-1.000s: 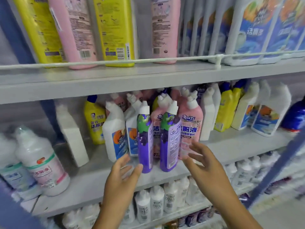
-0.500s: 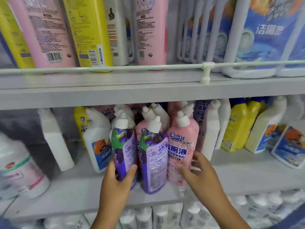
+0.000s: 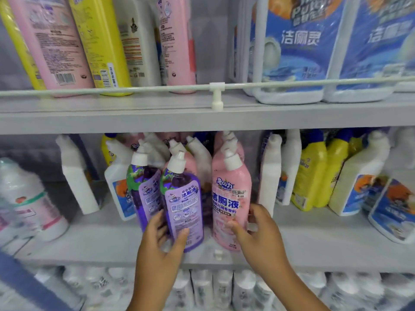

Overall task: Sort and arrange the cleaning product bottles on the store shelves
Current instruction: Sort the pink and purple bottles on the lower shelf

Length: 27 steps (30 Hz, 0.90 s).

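Two purple bottles with white caps stand at the front of the middle shelf [image 3: 94, 248]. My left hand [image 3: 160, 245] grips the nearer purple bottle [image 3: 183, 205] low down, thumb across its front and fingers between it and the other purple bottle [image 3: 141, 187] to its left. A pink bottle [image 3: 231, 191] stands just to the right. My right hand [image 3: 258, 232] holds its lower part, thumb on the front and fingers round its right side. More pink and white angled-neck bottles crowd behind these.
White bottles [image 3: 76, 178] stand left of the group, and a round white jug [image 3: 29, 203] at far left. Yellow bottles [image 3: 312, 173] and white blue-labelled ones [image 3: 359, 180] fill the right. Tall bottles line the upper shelf behind a rail [image 3: 215, 87]. White bottles pack the shelf below.
My left hand moved from the left purple bottle to the nearer one and grips it. My right hand closed further round the pink bottle. The camera has come closer to the shelf.
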Each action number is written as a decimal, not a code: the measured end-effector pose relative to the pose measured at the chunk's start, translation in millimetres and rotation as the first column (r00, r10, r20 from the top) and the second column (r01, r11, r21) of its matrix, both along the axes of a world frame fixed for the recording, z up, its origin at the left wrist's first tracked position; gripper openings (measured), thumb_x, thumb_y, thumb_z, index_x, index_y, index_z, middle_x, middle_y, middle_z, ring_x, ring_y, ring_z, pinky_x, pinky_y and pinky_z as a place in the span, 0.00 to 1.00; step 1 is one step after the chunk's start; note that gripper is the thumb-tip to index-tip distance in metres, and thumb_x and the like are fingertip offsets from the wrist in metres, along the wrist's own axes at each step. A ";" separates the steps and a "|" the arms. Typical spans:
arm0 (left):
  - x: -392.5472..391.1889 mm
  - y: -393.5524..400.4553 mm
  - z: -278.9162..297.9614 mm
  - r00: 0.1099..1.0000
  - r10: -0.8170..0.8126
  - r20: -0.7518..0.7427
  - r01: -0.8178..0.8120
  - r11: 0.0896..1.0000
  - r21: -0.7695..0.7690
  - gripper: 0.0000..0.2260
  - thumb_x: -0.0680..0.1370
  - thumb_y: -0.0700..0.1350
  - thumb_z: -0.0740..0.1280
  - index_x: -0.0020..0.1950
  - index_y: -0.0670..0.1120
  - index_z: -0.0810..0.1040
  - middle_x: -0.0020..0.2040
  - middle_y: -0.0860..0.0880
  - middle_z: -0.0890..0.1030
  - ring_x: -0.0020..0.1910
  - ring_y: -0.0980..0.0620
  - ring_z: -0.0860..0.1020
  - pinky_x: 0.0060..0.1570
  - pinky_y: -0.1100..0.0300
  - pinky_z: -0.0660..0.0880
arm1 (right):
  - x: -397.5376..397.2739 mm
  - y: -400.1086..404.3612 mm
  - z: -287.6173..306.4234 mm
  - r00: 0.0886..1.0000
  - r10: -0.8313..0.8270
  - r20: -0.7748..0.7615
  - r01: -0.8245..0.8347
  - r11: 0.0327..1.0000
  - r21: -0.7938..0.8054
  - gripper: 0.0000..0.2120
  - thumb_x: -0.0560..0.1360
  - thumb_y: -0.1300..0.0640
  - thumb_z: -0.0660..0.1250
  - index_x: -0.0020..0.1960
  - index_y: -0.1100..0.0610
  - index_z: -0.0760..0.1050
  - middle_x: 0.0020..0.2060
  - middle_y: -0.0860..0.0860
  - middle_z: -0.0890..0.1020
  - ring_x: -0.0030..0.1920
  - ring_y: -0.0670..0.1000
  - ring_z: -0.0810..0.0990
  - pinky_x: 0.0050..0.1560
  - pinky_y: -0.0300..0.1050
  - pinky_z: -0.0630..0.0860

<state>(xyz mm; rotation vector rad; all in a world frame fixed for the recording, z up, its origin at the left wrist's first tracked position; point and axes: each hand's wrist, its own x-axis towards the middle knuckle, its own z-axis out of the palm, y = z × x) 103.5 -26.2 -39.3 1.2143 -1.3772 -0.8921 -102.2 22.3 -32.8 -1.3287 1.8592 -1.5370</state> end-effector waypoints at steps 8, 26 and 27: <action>-5.7 -27.0 -1.2 0.989 -0.104 -0.106 0.116 0.987 0.110 0.25 0.73 0.34 0.77 0.66 0.49 0.75 0.55 0.53 0.86 0.48 0.62 0.85 0.48 0.64 0.82 | -67.4 47.7 -3.1 0.960 -0.281 -0.004 0.281 0.959 -0.040 0.14 0.73 0.58 0.77 0.55 0.48 0.77 0.50 0.43 0.82 0.51 0.43 0.81 0.45 0.45 0.82; -169.3 27.1 8.9 0.858 -0.514 -0.013 0.514 0.857 0.040 0.21 0.70 0.45 0.78 0.54 0.66 0.76 0.51 0.58 0.87 0.51 0.57 0.85 0.57 0.48 0.81 | -204.5 77.7 7.1 0.807 -0.574 -0.137 0.575 0.817 -0.032 0.08 0.77 0.55 0.71 0.55 0.51 0.77 0.48 0.52 0.82 0.47 0.57 0.81 0.44 0.52 0.78; -178.6 28.2 6.0 0.861 -0.508 -0.008 0.508 0.861 0.037 0.21 0.70 0.45 0.78 0.54 0.66 0.76 0.51 0.58 0.86 0.50 0.58 0.85 0.56 0.49 0.81 | -207.0 79.3 9.6 0.809 -0.574 -0.124 0.576 0.817 -0.024 0.08 0.77 0.55 0.71 0.54 0.50 0.76 0.47 0.52 0.82 0.46 0.56 0.81 0.42 0.50 0.76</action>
